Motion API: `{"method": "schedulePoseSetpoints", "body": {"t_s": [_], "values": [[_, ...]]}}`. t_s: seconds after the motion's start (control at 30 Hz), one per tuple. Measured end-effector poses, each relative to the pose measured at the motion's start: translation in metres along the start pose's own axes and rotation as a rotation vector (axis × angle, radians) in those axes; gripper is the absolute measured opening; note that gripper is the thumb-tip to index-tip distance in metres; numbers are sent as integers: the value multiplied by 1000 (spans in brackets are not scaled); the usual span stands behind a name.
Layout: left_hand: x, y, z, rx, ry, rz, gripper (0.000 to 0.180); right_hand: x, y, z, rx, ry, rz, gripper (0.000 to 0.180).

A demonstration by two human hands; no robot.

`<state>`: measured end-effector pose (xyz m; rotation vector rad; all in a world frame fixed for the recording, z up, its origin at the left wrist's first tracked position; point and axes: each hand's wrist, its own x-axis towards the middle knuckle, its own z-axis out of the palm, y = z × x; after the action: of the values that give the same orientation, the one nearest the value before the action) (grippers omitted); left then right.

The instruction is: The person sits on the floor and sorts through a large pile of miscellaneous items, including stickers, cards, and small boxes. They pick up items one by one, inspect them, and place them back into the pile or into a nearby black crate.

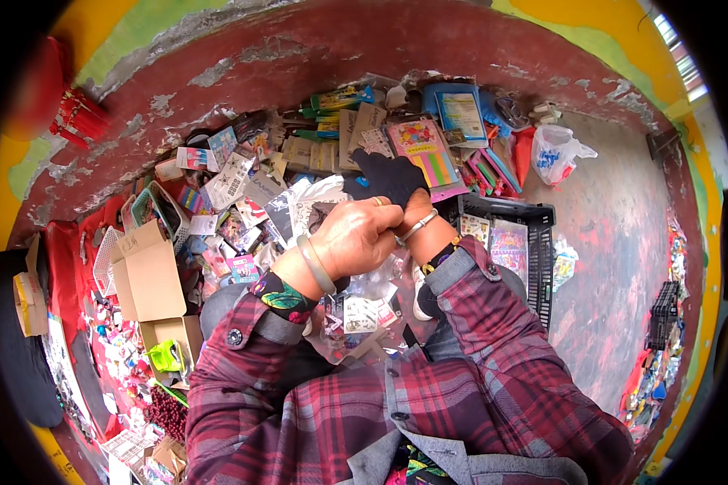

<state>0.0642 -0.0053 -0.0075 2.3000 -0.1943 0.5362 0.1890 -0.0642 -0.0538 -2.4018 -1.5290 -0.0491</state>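
Note:
A black glove point(387, 179) covers the front of my right hand point(417, 208), leaving bare skin near the wrist, where a bracelet sits. The glove hides the fingers of that hand. My left hand point(359, 236), with a ring and a wide bangle, is closed against the glove's lower edge, its fingertips partly out of sight. Both hands are held together over a heap of small packets. Beneath them lie white printed cards point(361, 315) and clear plastic wrapping. Beyond the glove is a pink package with coloured strips point(422, 149).
A black plastic crate point(539, 267) holding flat packs stands to the right. On the left are an open cardboard box point(150, 271) and a white-green basket point(160, 206). A white plastic bag point(556, 152) rests on the floor near the far maroon wall point(332, 56).

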Motion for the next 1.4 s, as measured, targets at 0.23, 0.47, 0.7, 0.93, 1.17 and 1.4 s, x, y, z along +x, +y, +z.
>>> {"method": "schedulePoseSetpoints", "body": {"t_s": [0.23,0.47,0.7,0.93,1.17,1.4], "values": [[-3,6,6,-108,15,30,10,1,18,26,112,78,-190,64],[9,15,20,-166,324,-131,7,12,61,61,457,52,-215,44],[2,-45,-21,-694,602,-593,28,9,2,-48,-371,278,-334,30],[1,-39,-28,-826,454,-575,28,7,4,-43,-468,345,-318,30],[1,-44,-25,-708,605,-559,17,9,17,-28,-1082,520,-382,46],[1,-40,-33,-1008,687,-626,13,6,15,-34,-754,421,-384,41]]}}
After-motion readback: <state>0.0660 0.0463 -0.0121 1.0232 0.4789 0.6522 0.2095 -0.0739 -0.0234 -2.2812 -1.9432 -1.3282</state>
